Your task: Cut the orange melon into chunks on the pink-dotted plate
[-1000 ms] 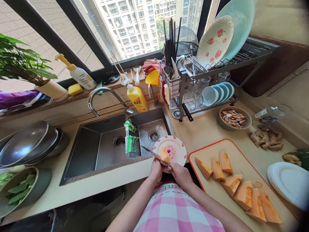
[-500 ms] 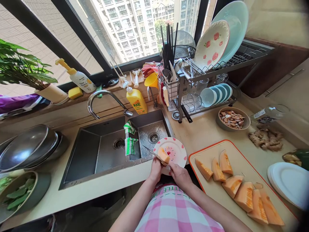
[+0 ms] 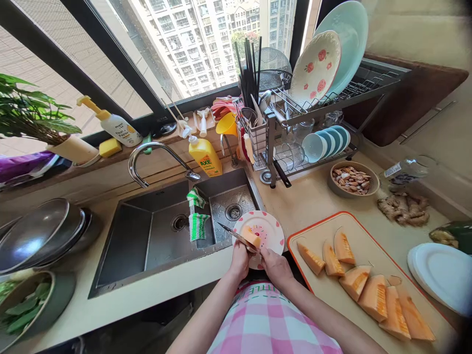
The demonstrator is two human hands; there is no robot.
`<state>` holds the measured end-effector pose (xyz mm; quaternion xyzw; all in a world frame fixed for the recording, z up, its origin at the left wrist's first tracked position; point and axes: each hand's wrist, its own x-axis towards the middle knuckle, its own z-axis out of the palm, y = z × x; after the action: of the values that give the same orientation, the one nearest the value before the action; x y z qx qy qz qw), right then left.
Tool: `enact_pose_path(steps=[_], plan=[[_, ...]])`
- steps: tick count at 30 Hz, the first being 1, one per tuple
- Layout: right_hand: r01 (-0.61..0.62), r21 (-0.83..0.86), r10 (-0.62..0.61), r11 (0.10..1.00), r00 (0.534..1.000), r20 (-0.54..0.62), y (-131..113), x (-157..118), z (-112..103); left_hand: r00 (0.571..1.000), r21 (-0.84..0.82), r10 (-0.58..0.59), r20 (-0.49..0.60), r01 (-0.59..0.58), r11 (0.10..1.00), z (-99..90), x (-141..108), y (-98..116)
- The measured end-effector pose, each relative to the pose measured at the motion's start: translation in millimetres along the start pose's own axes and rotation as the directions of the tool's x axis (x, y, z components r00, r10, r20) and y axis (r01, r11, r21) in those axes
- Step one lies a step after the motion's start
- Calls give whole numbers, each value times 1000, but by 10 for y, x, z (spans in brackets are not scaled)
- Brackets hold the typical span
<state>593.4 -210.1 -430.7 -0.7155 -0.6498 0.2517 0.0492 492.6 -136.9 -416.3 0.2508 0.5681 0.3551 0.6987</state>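
In the head view, holds a melon piece (image 3: 252, 238) low in the middle of the frame, over the top of the plate (image 3: 273, 236). Keeps the left hand (image 3: 240, 259) at the lower left end of the piece, with its fingers closed on that end and mostly tucked out of sight. Leaves the orange part poking up past the fingers. Grips the knife (image 3: 235, 234) in the right hand (image 3: 276, 265), curling the fingers tight around an end too hidden to see. Points the knife tip to the upper left, toward the sink (image 3: 162, 241), and rests the blade along the near side of the piece. Has seven wedges (image 3: 373, 297) on the board (image 3: 363, 248) at the lower right, well apart from the fingers.

Compared with a second ago, shows little change in the hands, knife and piece: still gripped the same way, in nearly the same spot. Puts the plate just a bit lower in the frame now. Shifts the rack (image 3: 271, 152) a little to the left, and drops the plant (image 3: 33, 110) at the far left lower too. Still counts seven on the board.
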Motion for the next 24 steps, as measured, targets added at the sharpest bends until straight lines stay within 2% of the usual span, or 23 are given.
enact_pose_path(steps=[8,20,24], plan=[[22,-40,-21,999,1000,11,29,-57,28,1000,0,-21,-2,21,1000,-40,-50,-11],[-9,-51,12,999,999,47,-38,-36,-2,1000,30,2,10,-2,1000,-95,-26,-106],[-21,-72,24,997,999,43,-48,-41,-1,999,65,4,-32,-2,998,-98,-11,-133]])
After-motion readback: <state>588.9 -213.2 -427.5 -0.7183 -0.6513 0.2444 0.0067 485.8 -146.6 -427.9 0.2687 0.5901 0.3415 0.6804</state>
